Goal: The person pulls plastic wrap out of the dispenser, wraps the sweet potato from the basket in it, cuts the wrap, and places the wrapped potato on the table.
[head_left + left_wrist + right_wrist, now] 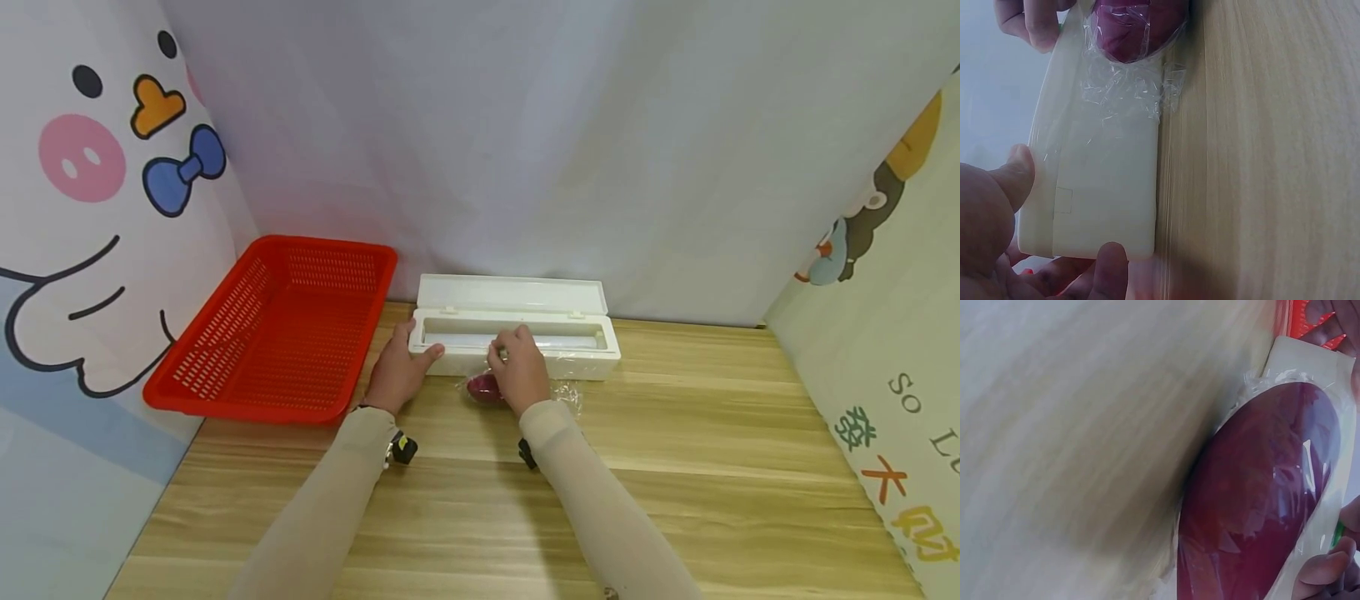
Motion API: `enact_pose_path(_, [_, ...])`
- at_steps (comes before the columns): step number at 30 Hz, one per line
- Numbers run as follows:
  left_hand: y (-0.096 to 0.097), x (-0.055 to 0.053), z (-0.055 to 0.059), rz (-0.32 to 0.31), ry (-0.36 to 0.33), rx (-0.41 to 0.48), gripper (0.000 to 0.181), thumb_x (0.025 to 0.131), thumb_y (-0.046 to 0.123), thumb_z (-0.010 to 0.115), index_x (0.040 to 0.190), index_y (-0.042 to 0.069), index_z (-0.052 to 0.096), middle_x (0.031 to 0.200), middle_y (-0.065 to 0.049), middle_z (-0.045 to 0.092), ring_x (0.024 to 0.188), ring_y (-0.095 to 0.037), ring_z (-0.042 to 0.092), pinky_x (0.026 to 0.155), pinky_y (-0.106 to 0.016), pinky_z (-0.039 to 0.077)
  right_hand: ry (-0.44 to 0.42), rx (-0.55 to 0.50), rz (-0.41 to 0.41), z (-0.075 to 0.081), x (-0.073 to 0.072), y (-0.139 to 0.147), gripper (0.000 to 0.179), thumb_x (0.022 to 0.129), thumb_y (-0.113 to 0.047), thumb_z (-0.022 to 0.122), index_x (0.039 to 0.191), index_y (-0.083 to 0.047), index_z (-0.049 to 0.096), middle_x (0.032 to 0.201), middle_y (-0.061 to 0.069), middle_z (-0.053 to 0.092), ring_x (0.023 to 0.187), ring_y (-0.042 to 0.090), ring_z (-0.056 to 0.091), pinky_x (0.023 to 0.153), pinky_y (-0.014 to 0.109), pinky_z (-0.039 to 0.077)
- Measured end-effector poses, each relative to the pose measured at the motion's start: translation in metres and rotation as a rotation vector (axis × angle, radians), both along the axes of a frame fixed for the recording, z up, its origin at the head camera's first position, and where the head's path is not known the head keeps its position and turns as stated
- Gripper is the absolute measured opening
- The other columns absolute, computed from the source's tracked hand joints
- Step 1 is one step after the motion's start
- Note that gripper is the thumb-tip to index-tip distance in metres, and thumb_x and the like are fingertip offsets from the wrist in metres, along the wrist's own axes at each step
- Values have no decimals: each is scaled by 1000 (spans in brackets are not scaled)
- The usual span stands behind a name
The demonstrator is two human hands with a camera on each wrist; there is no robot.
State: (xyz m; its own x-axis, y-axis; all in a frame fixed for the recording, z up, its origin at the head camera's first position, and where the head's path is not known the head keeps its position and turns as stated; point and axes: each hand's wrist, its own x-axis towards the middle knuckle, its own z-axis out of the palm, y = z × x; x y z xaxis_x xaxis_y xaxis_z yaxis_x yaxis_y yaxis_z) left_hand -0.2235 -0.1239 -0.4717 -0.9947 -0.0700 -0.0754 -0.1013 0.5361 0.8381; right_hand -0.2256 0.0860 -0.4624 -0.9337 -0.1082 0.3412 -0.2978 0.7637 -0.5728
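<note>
A long white cling film dispenser (517, 364) lies on the table with its lid (512, 294) tipped back, showing a roll inside. My left hand (397, 367) grips its left end, the thumb (1017, 172) on the front top edge and fingers around the end. At the middle of the front edge, my right hand (521, 368) pinches a small green slider (1338, 533), mostly hidden by the fingers. Against the dispenser's front sits a smooth, oval, dark purple vegetable or fruit (1254, 500), covered in clear cling film (1125, 87). In the head view my right hand partly covers it.
A red perforated plastic basket (300, 333) stands left of the dispenser, close to my left hand. Behind the wooden table (712, 450) hangs a pale curtain (510, 150). Printed cloths with cartoon figures border the left and right sides.
</note>
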Motion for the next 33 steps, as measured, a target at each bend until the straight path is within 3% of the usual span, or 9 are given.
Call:
enact_pose_path(17, [0,-3,-6,8,1,16,79,102,41,65,162,10,26,163,-18,37,149,-36,36,120,-53,30,6,8,-3,1,1,0,7,98,-9,68,94,-5,72,91,7,52,70,19,54,67,32,55])
enact_pose_path(33, [0,-5,-4,15,-8,29,79,102,43,65,162,12,26,163,-17,37,149,-35,35,121,-53,29,7,30,-23,5,2,6,7,97,-10,69,94,-6,73,88,4,51,66,16,52,60,30,51])
